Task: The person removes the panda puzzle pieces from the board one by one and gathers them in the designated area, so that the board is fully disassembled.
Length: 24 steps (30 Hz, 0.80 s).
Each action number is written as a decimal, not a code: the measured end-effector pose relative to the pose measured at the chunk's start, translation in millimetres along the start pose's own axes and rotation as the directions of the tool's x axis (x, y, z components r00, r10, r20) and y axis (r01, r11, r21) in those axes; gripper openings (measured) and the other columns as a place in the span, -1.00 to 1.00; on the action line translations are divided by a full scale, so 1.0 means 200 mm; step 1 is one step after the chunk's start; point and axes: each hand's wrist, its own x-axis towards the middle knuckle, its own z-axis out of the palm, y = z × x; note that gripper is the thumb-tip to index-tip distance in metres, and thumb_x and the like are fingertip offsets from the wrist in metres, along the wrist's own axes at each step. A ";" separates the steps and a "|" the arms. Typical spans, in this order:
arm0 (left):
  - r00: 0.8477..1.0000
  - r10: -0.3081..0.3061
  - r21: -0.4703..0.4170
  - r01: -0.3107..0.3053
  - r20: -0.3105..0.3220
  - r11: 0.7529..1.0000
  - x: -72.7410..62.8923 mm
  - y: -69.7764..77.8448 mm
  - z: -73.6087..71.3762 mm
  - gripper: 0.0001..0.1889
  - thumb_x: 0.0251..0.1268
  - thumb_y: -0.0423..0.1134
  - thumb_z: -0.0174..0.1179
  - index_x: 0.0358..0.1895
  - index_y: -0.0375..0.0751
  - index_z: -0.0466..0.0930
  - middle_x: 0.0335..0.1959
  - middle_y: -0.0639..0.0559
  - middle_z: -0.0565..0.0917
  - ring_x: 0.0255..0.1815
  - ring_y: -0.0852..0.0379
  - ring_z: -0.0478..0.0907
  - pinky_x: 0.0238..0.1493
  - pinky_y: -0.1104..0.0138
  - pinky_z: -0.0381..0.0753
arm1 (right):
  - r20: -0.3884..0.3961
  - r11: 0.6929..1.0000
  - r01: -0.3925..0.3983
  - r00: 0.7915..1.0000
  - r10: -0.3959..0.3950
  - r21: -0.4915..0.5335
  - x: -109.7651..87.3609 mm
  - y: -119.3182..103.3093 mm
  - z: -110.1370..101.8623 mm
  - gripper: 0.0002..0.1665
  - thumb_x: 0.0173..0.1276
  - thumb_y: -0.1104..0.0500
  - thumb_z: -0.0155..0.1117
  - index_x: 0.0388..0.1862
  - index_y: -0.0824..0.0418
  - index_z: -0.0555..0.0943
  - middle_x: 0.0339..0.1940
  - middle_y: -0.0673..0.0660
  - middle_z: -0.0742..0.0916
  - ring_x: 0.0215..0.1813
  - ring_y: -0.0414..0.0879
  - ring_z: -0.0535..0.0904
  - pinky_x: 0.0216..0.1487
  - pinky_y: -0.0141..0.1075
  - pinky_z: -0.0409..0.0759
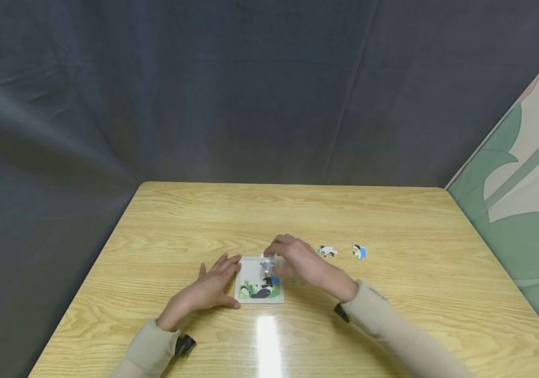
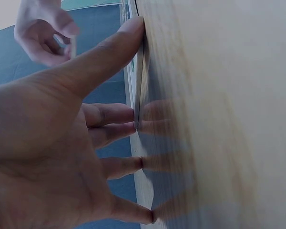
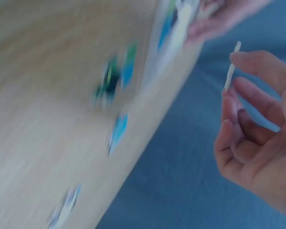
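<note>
Hovering just above the board's upper-right area, a puzzle piece is pinched in the right hand, nearer than the left hand, w/ fingers flat, bracing the board's left edge.

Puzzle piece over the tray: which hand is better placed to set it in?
The right hand: it pinches the puzzle piece above the puzzle tray. The left hand lies flat against the tray's left edge, steadying it.

Head looks down; blurry wrist views seemingly close.
</note>
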 end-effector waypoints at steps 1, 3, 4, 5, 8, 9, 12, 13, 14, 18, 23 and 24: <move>1.000 -0.002 -0.001 0.002 0.002 1.000 0.00 0.00 0.00 -0.10 -0.05 -0.06 0.48 0.36 -0.37 0.27 0.52 -0.13 0.08 0.53 -0.27 -0.17 0.17 -0.52 -0.24 | -0.019 1.000 -0.007 1.000 0.008 0.009 -0.02 0.02 -0.03 -0.62 0.08 0.23 0.52 -0.08 0.21 0.69 -0.16 0.07 0.69 -0.17 -0.09 0.61 -0.22 -0.33 0.62; 1.000 -0.004 -0.003 0.004 0.003 1.000 0.00 0.00 0.00 -0.10 -0.07 -0.07 0.49 0.35 -0.36 0.28 0.53 -0.13 0.07 0.53 -0.28 -0.17 0.17 -0.52 -0.25 | -0.056 0.999 -0.022 0.998 0.024 0.027 -0.07 0.07 -0.08 -0.65 0.08 0.23 0.51 -0.11 0.20 0.70 -0.17 0.06 0.69 -0.17 -0.07 0.61 -0.24 -0.31 0.63; 1.000 -0.006 -0.004 0.006 0.005 1.000 0.00 0.00 0.00 -0.10 -0.07 -0.07 0.49 0.36 -0.36 0.28 0.53 -0.13 0.07 0.53 -0.27 -0.17 0.17 -0.52 -0.25 | -0.077 0.999 -0.025 0.997 0.027 0.030 -0.09 0.10 -0.10 -0.66 0.07 0.24 0.52 -0.13 0.20 0.71 -0.17 0.06 0.69 -0.17 -0.07 0.62 -0.25 -0.29 0.64; 1.000 -0.007 -0.007 0.007 0.004 1.000 0.00 0.00 0.00 -0.11 -0.07 -0.07 0.49 0.35 -0.35 0.28 0.53 -0.13 0.07 0.53 -0.27 -0.17 0.17 -0.52 -0.25 | -0.093 0.999 -0.028 0.995 0.030 0.031 -0.12 0.12 -0.12 -0.67 0.07 0.25 0.52 -0.14 0.20 0.72 -0.18 0.06 0.68 -0.18 -0.06 0.61 -0.27 -0.27 0.65; 1.000 -0.014 -0.007 0.014 0.010 1.000 0.00 0.00 0.00 -0.10 -0.06 -0.07 0.48 0.36 -0.35 0.27 0.53 -0.12 0.05 0.53 -0.25 -0.19 0.17 -0.52 -0.25 | -0.130 0.999 -0.031 0.991 0.033 0.020 -0.23 0.20 -0.16 -0.70 0.03 0.29 0.53 -0.20 0.18 0.74 -0.21 0.05 0.68 -0.20 -0.07 0.61 -0.29 -0.24 0.65; 1.000 -0.014 -0.007 0.014 0.008 1.000 0.00 0.00 0.00 -0.10 -0.06 -0.07 0.48 0.36 -0.35 0.27 0.53 -0.12 0.05 0.53 -0.25 -0.18 0.17 -0.52 -0.25 | -0.131 0.999 -0.033 0.991 0.034 0.009 -0.27 0.22 -0.16 -0.71 0.02 0.30 0.54 -0.21 0.17 0.74 -0.22 0.04 0.67 -0.20 -0.09 0.60 -0.30 -0.24 0.64; 1.000 -0.021 -0.005 0.021 0.017 1.000 0.00 0.00 0.00 -0.09 -0.05 -0.06 0.48 0.38 -0.35 0.26 0.54 -0.09 0.05 0.54 -0.23 -0.20 0.18 -0.51 -0.26 | -0.108 1.000 -0.029 0.994 0.028 -0.011 -0.38 0.27 -0.15 -0.72 0.01 0.32 0.53 -0.25 0.15 0.75 -0.23 0.02 0.67 -0.20 -0.13 0.59 -0.27 -0.29 0.63; 1.000 -0.020 -0.006 0.020 0.016 1.000 0.00 0.00 0.00 -0.09 -0.05 -0.06 0.48 0.38 -0.35 0.26 0.54 -0.09 0.05 0.54 -0.23 -0.20 0.18 -0.51 -0.26 | -0.094 1.000 -0.024 0.995 0.023 -0.018 -0.42 0.28 -0.15 -0.73 0.01 0.32 0.53 -0.25 0.14 0.75 -0.24 0.01 0.67 -0.21 -0.15 0.58 -0.28 -0.31 0.62; 1.000 -0.020 -0.005 0.020 0.015 1.000 0.00 0.00 0.00 -0.09 -0.05 -0.06 0.48 0.38 -0.35 0.26 0.54 -0.09 0.05 0.54 -0.23 -0.20 0.18 -0.51 -0.26 | -0.082 1.000 -0.019 0.997 0.018 -0.021 -0.45 0.30 -0.14 -0.73 0.01 0.33 0.53 -0.25 0.14 0.75 -0.25 0.02 0.67 -0.22 -0.15 0.58 -0.28 -0.33 0.61; 1.000 -0.011 -0.001 0.011 0.011 1.000 0.00 0.00 0.00 -0.09 -0.05 -0.05 0.48 0.38 -0.35 0.26 0.54 -0.10 0.05 0.54 -0.24 -0.20 0.18 -0.51 -0.25 | -0.046 1.000 -0.019 0.999 0.019 -0.007 -0.54 0.34 -0.12 -0.72 0.00 0.34 0.53 -0.26 0.14 0.76 -0.27 0.02 0.66 -0.25 -0.17 0.54 -0.32 -0.38 0.58; 1.000 -0.001 0.002 0.001 0.006 1.000 0.00 0.00 0.00 -0.11 -0.05 -0.05 0.47 0.37 -0.33 0.27 0.54 -0.11 0.04 0.54 -0.25 -0.20 0.17 -0.51 -0.25 | -0.010 0.998 -0.032 0.999 0.033 0.049 -0.59 0.38 -0.12 -0.73 0.01 0.36 0.52 -0.28 0.12 0.75 -0.24 0.01 0.65 -0.22 -0.17 0.54 -0.28 -0.40 0.60; 1.000 0.001 0.001 -0.001 0.005 1.000 0.00 0.00 0.00 -0.11 -0.05 -0.06 0.47 0.37 -0.33 0.27 0.54 -0.11 0.04 0.54 -0.25 -0.20 0.17 -0.52 -0.26 | -0.004 0.998 -0.026 1.000 0.026 0.057 -0.59 0.38 -0.12 -0.74 0.01 0.37 0.51 -0.28 0.13 0.75 -0.24 0.01 0.65 -0.21 -0.16 0.55 -0.27 -0.39 0.60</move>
